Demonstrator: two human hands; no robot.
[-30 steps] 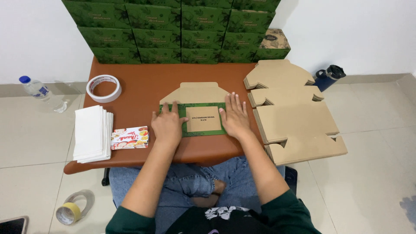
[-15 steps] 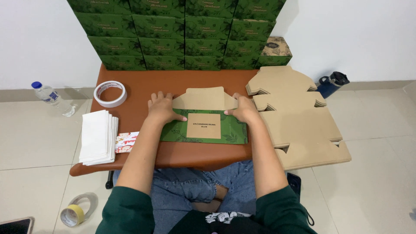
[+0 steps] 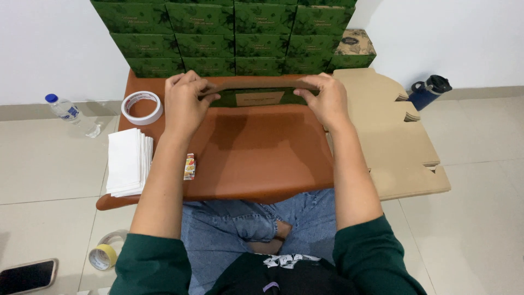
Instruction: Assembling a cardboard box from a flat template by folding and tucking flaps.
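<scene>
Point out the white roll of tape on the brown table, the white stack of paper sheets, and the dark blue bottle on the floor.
White roll of tape [image 3: 142,107]: head view, on its front rim.
White stack of paper sheets [image 3: 126,161]: head view, middle of the top sheet.
Dark blue bottle [image 3: 427,92]: head view, on its body.

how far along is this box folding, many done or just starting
Done: a wall of folded green boxes stands stacked at the back of the table. In hand: the left hand and right hand hold one half-folded box up off the table. Left: a pile of flat cardboard blanks lies by the right arm, so a fair number remain.
</scene>
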